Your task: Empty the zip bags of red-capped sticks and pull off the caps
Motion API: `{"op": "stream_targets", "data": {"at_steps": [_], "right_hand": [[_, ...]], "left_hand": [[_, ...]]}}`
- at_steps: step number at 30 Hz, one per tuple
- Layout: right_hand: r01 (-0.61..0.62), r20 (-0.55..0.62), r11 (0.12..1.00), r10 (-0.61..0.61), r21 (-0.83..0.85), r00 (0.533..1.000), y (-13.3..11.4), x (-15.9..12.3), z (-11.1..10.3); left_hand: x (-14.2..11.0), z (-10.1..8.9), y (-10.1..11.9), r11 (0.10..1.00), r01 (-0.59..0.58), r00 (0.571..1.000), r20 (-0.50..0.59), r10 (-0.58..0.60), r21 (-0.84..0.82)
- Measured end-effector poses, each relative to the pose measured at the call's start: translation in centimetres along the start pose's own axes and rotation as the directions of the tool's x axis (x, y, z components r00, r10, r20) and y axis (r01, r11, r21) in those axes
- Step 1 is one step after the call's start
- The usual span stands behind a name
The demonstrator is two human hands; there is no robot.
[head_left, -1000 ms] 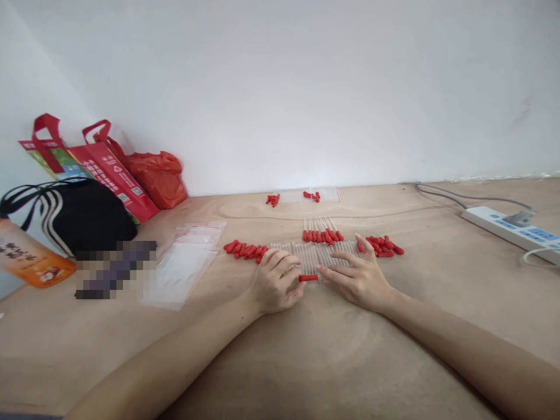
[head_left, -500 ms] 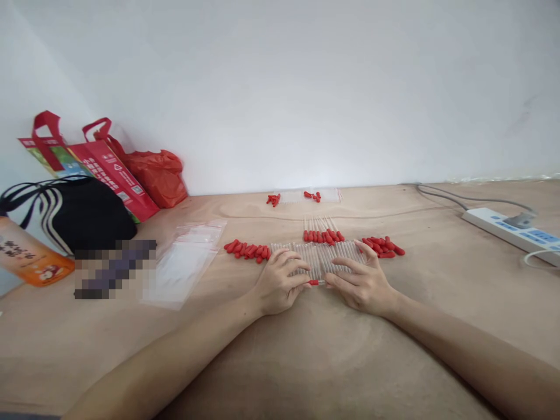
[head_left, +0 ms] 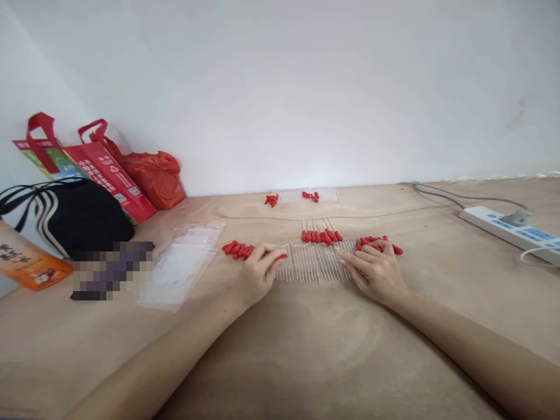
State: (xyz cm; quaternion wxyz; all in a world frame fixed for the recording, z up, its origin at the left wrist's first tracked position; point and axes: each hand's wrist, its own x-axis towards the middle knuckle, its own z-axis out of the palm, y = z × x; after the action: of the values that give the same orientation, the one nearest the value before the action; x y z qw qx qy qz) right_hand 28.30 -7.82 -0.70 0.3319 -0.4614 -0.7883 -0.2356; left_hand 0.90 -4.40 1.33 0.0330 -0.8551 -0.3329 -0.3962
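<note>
Clear slim glass tubes (head_left: 306, 262) lie side by side in a row in front of me. My left hand (head_left: 258, 274) is closed at the row's left end, and a red rubber bulb (head_left: 283, 255) pokes out between its fingertips. On the right end rests my right hand (head_left: 371, 268), fingers apart and stretched left over the tubes; its thumb side is partly hidden. Loose red rubber bulbs (head_left: 236, 249) are heaped beside my left hand, and another heap of red bulbs (head_left: 396, 249) lies partly behind my right. Several droppers (head_left: 322, 235), tubes with red bulbs fitted, lie just beyond the row.
Clear zip bags (head_left: 184, 265) lie on the wooden table to the left. Shopping bags (head_left: 109, 181), a black drawstring bag (head_left: 91, 219) and an orange-and-white pack (head_left: 35, 262) stand farther left. A bag with red bulbs (head_left: 291, 196) lies near the wall. A power strip (head_left: 507, 227) is on the right.
My hands have moved apart from the row's near edge, where a red bulb showed between them. The left went left and slightly up with a bulb; the right shifted right.
</note>
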Motion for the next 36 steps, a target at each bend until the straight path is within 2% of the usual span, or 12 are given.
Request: {"op": "stream_targets", "data": {"at_steps": [4, 7, 9, 14, 18, 20, 25, 30, 36], "right_hand": [[-0.072, 0.044, 0.993, 0.076, -0.091, 0.996, 0.5, 0.0, 0.5], [-0.091, 0.011, 0.987, 0.093, -0.136, 0.996, 1.0, 0.0, 0.9], [-0.095, -0.020, 0.982, 0.093, -0.162, 0.995, 1.2, 0.0, 1.0], [-0.101, -0.047, 0.965, 0.092, -0.243, 0.995, 1.2, 0.1, 1.3], [-0.111, -0.021, 0.962, 0.109, -0.250, 0.994, 0.9, 0.1, 1.5], [-0.106, 0.013, 0.969, 0.112, -0.223, 0.994, 0.7, 0.1, 1.5], [-0.106, 0.105, 0.984, 0.122, -0.146, 0.987, 0.2, 0.0, 1.3], [-0.115, 0.184, 0.985, 0.137, -0.125, 0.973, 0.1, -0.1, 1.0], [-0.109, 0.203, 0.986, 0.133, -0.123, 0.970, 0.1, 0.1, 1.1]], "left_hand": [[0.7, -2.1, -3.4, 0.948, 0.275, 0.955, -0.155, -0.251, 0.160], [0.5, -3.5, -6.1, 0.872, 0.426, 0.903, -0.161, -0.397, 0.240], [0.1, -3.7, -7.1, 0.837, 0.462, 0.886, -0.119, -0.447, 0.294], [-0.2, -3.1, -6.8, 0.787, 0.410, 0.886, 0.003, -0.463, 0.461], [0.0, -3.0, -6.1, 0.804, 0.355, 0.896, 0.072, -0.438, 0.477], [0.0, -3.1, -6.0, 0.813, 0.349, 0.902, 0.069, -0.427, 0.465], [0.4, -2.5, -5.2, 0.852, 0.315, 0.943, -0.037, -0.330, 0.419], [2.2, 0.2, -2.6, 0.922, 0.185, 0.974, 0.062, -0.218, 0.340], [6.2, 5.0, 0.0, 0.976, 0.089, 0.961, 0.240, -0.137, 0.198]]}}
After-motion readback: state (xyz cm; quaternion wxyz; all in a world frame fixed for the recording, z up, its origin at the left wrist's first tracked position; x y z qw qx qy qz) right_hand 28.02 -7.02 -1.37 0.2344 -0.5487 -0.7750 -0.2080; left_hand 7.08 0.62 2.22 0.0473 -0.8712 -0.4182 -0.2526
